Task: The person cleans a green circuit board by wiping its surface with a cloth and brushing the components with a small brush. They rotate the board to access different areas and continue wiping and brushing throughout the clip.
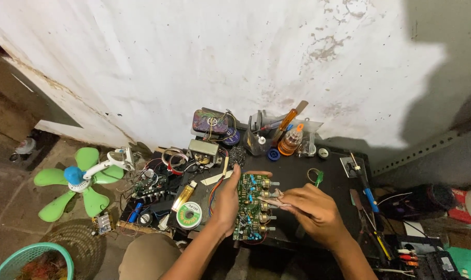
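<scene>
A green circuit board (pixel 250 206) with blue parts and a row of metal knob shafts along its right edge is held upright over a low black table (pixel 298 173). My left hand (pixel 226 203) grips the board's left edge, thumb over the top. My right hand (pixel 312 208) pinches a small metal tool (pixel 271 199), its tip touching the board near the knob shafts.
Left of the board lie a solder reel (pixel 189 215), a yellow lighter (pixel 184 196) and tangled wires with other boards (pixel 150 186). Bottles and a screwdriver (pixel 290 127) stand at the back. A green fan (pixel 77 181) and a teal basket (pixel 28 259) are on the floor; tools (pixel 368 199) lie right.
</scene>
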